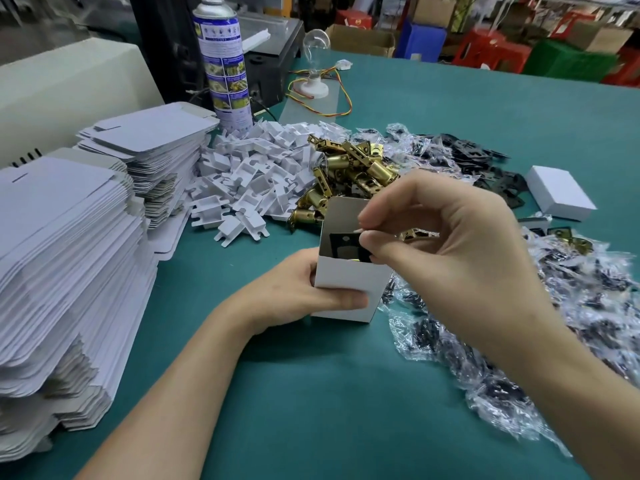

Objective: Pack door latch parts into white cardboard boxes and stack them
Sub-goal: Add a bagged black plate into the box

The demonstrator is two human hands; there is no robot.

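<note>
My left hand (304,292) grips an open white cardboard box (349,275) upright on the green table, thumb across its front. My right hand (450,244) hovers over the box mouth, its fingertips pinched on a black plate (343,244) that is partly inside the box. Behind the box lies a pile of brass latch bodies (349,171). To their left is a heap of white cardboard inserts (256,171). Clear bags of black screws (519,341) spread along the right side.
Two tall stacks of flat white box blanks (69,271) fill the left. A closed white box (561,197) sits at the right, near loose black plates (485,161). A spray can (225,64) and a light bulb on a wired base (313,60) stand behind the piles.
</note>
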